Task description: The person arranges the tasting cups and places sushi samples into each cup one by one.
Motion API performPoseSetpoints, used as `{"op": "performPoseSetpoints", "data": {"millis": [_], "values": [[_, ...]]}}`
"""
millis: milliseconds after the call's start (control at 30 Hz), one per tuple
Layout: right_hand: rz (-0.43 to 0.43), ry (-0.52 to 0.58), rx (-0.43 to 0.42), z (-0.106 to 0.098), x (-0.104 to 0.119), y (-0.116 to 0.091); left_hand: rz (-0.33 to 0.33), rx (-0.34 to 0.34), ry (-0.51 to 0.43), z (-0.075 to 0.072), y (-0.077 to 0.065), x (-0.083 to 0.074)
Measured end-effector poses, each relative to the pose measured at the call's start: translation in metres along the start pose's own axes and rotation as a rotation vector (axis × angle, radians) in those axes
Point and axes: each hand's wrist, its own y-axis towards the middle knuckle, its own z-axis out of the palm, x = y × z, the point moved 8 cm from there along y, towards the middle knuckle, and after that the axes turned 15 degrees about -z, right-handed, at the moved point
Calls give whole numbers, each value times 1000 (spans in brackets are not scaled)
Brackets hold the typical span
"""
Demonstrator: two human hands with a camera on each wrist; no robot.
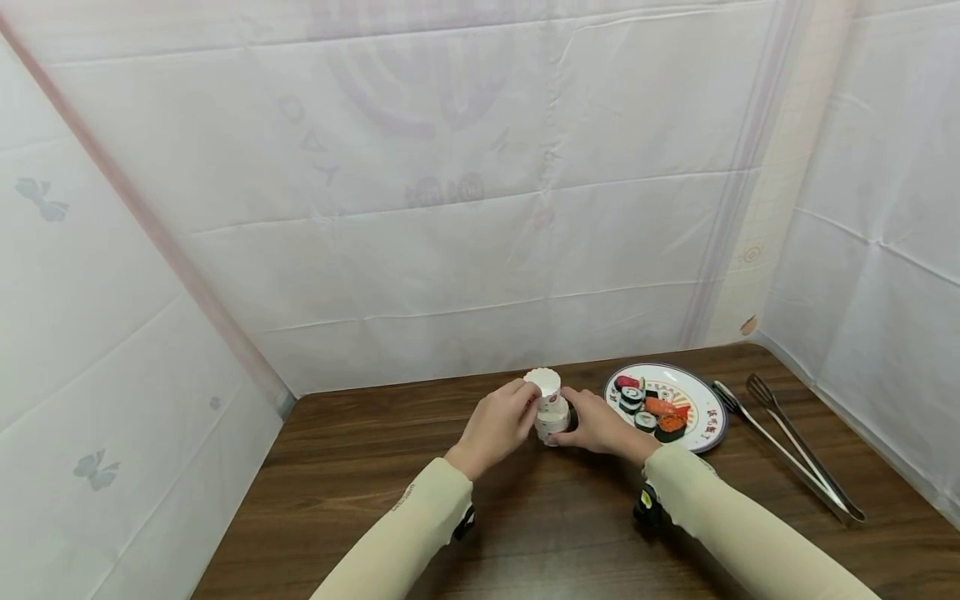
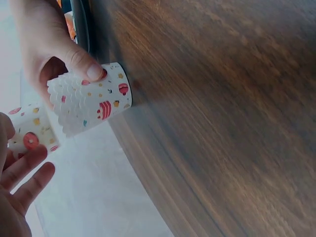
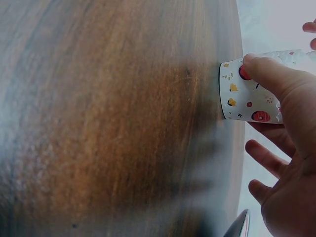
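Note:
A stack of white paper baking cups [image 1: 553, 423] with scalloped rims and printed red and yellow sweets stands on the wooden table. My right hand [image 1: 602, 423] grips this stack [image 2: 91, 98] from the side, thumb [image 3: 266, 74] on its wall and the other fingers partly hidden behind. Just above the stack, my left hand [image 1: 497, 423] pinches a single baking cup [image 1: 546, 383]. In the left wrist view that cup [image 2: 32, 131] sits apart from the stack's rims, and some of the left hand's fingers [image 2: 32, 182] are spread.
Right of the hands lies a white round plate [image 1: 708, 421] with several sushi pieces [image 1: 660, 407]. Metal tongs [image 1: 806, 467] rest on the table [image 1: 360, 467] farther right. A pale printed cloth [image 1: 420, 250] hangs behind and at both sides.

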Motion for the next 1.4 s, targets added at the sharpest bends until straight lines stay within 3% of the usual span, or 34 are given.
{"op": "performPoseSetpoints", "data": {"millis": [300, 633, 1133, 1400], "values": [[-42, -23, -14, 0, 4, 0, 0, -102, -3, -22, -10, 18], [-31, -21, -5, -2, 3, -1, -89, -156, 8, -38, -31, 54], [-28, -48, 15, -4, 5, -4, -208, -211, 63, -61, -63, 106], [-39, -52, 26, -4, 6, -4, -276, -204, 91, -70, -84, 131]]}}
